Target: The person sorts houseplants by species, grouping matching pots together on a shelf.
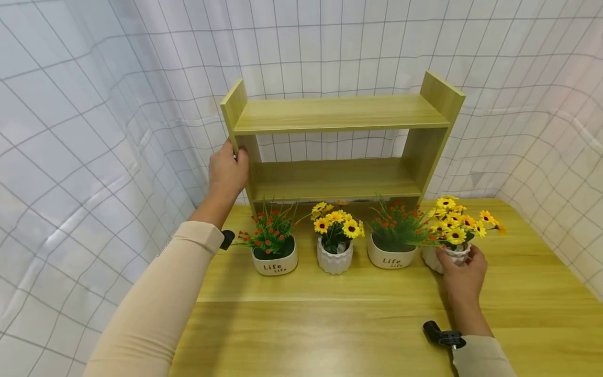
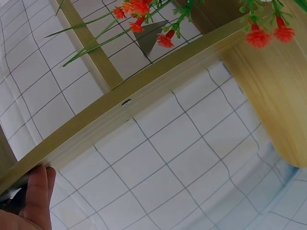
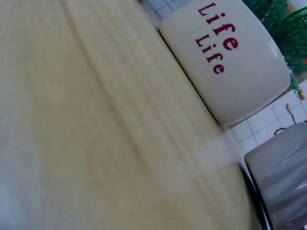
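A two-tier wooden shelf (image 1: 339,112) stands at the back of the table. My left hand (image 1: 228,170) grips the edge of its left side panel, thumb in front; the left wrist view shows those fingers (image 2: 38,194) against the panel (image 2: 120,100). At the right, my right hand (image 1: 465,275) holds a white ribbed flowerpot (image 1: 431,258) of yellow flowers (image 1: 454,222), thumb and fingers on either side of it. In the right wrist view that flowerpot (image 3: 283,177) shows at the lower right, with the hand out of sight.
Left of the held pot is a white oval "Life" pot (image 1: 391,257) with red flowers. Further left come a ribbed pot (image 1: 334,259) of yellow flowers and another "Life" pot (image 1: 275,263). Checked curtains (image 1: 330,47) surround the wooden table (image 1: 306,335).
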Demonstrator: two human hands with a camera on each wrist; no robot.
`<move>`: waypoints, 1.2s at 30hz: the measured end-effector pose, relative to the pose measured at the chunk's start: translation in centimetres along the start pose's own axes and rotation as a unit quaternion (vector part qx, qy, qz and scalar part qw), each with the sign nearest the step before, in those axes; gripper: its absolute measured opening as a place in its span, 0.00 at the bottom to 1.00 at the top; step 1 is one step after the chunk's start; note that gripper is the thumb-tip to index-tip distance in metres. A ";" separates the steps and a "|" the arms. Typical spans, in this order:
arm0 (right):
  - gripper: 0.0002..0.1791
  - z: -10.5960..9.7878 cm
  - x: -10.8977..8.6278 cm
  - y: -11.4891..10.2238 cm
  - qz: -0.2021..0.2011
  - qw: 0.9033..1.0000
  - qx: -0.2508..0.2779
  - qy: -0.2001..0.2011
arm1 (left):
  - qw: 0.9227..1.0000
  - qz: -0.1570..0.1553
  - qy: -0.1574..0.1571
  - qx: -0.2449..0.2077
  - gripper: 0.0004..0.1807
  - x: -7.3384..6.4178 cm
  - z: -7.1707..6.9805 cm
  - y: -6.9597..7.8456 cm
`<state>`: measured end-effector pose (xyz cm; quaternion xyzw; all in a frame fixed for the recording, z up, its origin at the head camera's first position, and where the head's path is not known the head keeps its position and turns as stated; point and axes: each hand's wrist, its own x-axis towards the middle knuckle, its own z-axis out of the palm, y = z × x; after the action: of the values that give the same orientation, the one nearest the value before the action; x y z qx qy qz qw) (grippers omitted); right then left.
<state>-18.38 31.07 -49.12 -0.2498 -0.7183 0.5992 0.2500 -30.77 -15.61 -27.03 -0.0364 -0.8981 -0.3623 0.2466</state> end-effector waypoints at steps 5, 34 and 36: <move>0.42 -0.1 0.0 0.2 -0.035 0.999 -0.015 -0.014 | 1.000 0.001 0.001 0.001 0.19 0.0 0.0 0.3; 0.43 0.0 0.0 0.5 -0.003 1.000 0.008 0.010 | 1.000 0.005 0.019 -0.011 0.19 -0.2 0.2 0.1; 0.42 0.0 0.0 0.5 -0.006 1.000 0.017 0.014 | 1.000 0.008 0.019 -0.012 0.19 -0.2 0.1 0.1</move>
<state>-18.34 31.09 -49.58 -0.2495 -0.7060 0.6065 0.2675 -30.66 -15.45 -27.15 -0.0394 -0.8887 -0.3716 0.2656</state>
